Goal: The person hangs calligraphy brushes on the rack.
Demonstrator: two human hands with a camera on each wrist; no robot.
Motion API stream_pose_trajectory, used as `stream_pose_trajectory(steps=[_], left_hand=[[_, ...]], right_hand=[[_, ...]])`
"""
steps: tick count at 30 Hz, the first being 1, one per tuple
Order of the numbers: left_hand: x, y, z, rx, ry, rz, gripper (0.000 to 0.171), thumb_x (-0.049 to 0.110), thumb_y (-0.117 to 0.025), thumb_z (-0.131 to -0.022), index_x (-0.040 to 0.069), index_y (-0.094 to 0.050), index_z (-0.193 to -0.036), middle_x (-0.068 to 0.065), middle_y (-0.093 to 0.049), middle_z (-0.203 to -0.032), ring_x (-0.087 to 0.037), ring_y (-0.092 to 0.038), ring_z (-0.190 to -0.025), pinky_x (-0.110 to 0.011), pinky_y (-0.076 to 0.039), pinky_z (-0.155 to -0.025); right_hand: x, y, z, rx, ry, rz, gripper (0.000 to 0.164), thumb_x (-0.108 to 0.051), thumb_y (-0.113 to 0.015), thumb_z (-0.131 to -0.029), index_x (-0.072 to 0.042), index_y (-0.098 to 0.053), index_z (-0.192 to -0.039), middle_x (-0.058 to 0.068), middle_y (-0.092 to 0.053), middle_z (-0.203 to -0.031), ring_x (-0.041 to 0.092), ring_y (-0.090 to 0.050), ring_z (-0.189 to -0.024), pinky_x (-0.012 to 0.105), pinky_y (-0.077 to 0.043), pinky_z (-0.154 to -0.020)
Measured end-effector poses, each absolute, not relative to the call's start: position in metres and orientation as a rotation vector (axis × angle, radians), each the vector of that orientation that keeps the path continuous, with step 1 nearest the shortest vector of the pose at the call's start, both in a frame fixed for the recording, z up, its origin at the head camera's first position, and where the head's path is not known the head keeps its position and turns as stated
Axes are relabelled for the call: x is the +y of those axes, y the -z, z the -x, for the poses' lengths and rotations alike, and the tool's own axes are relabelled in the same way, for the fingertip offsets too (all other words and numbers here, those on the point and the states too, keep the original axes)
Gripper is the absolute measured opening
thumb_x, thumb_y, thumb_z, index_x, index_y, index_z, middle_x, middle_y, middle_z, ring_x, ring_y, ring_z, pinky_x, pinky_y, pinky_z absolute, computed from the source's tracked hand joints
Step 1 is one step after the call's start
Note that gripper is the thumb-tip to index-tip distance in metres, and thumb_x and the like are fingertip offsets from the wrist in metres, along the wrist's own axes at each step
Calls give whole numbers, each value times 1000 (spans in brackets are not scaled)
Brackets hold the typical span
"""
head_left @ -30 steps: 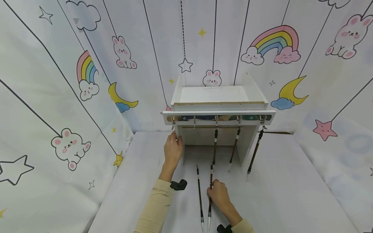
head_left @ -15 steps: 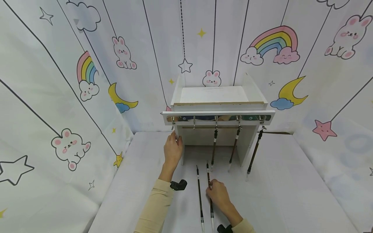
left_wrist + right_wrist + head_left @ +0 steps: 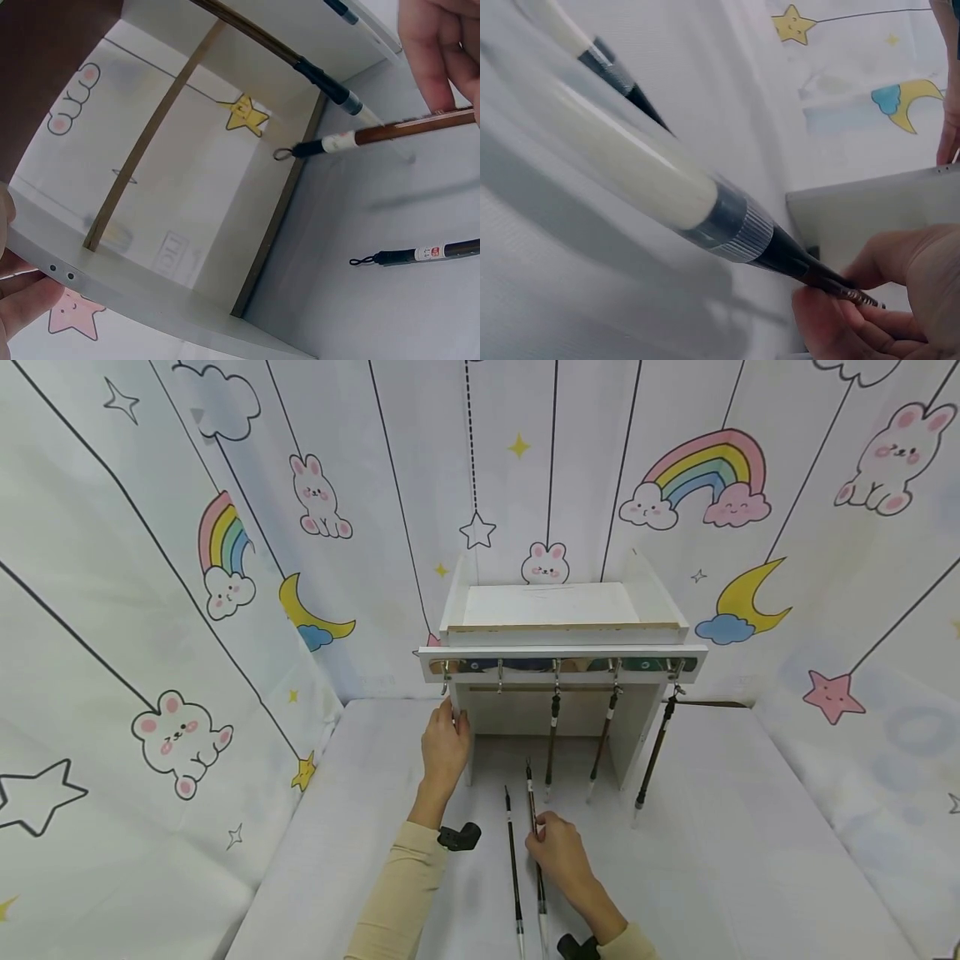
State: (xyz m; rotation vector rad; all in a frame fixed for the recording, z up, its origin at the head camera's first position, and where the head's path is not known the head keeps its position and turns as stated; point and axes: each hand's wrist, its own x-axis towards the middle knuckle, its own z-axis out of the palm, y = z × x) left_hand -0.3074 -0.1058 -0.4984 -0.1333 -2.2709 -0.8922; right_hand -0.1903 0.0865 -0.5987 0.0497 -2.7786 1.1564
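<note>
Progress looks like three of five: three brushes (image 3: 600, 739) hang on the rack (image 3: 562, 662), right hand (image 3: 561, 853) fingers pinch a fourth brush (image 3: 534, 835) off the counter (image 3: 712, 860), another (image 3: 513, 860) lies beside it, left hand (image 3: 444, 750) grips the rack's side, two hooks look free

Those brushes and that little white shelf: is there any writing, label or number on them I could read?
Brush on the table: a small white label with red marks, too small to read.
Brush in the right hand: a white band with a red mark, too blurred to read.
Back panel of the white shelf: a faint pale mark, not legible.
Backdrop cloth: only drawings of rainbows, rabbits and stars; no words.
</note>
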Motion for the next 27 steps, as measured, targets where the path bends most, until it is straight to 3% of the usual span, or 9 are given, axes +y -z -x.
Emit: stream_pose_trajectory(steps=[27], left_hand=[[-106, 499, 308, -2297, 878, 146, 36, 13, -59, -99, -9, -58, -127, -25, -68, -97, -37, -71, -80, -49, -58, -61]], right_hand=[[86, 553, 178, -2564, -1111, -201, 24, -4, -71, -83, 3, -69, -105, -3, -60, -69, -1, -46, -54, 17, -39, -46]])
